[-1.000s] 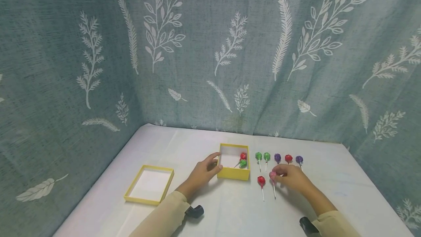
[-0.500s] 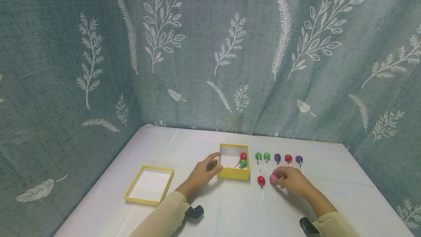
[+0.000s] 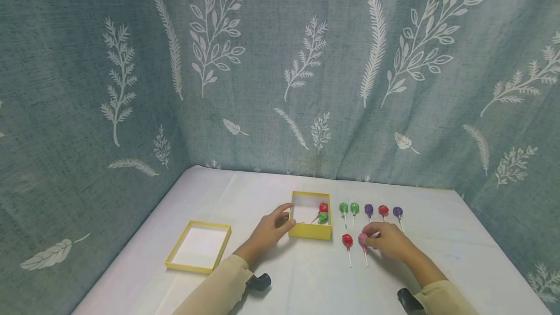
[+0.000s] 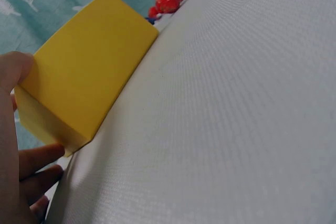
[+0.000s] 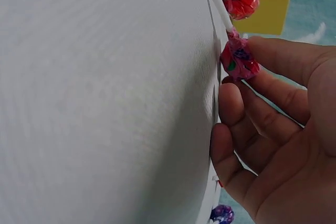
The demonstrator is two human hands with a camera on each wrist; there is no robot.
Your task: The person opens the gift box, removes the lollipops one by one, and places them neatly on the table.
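My left hand (image 3: 269, 231) holds the yellow box (image 3: 309, 230) at its left side, thumb by the front corner. In the left wrist view the box's yellow wall (image 4: 89, 56) lies between thumb and fingers. Inside the box are a red lollipop (image 3: 323, 207) and a green lollipop (image 3: 323, 217). My right hand (image 3: 388, 239) pinches the wrapped head of a pink lollipop (image 3: 362, 239), its white stick pointing toward me. The right wrist view shows thumb and fingers at the pink wrapper (image 5: 240, 62), low over the table. A red lollipop (image 3: 347, 240) lies just left of it.
Behind the right hand lies a row of lollipops: two green (image 3: 343, 207), two purple (image 3: 369, 209) and one red (image 3: 383, 210). The shallow yellow-rimmed lid (image 3: 170, 265) rests at the left on the white table (image 3: 306, 276). A patterned curtain (image 3: 271, 77) hangs behind.
My right hand and the pink lollipop's head have shifted slightly toward me, then stayed nearly still. The left hand and the box have not moved.
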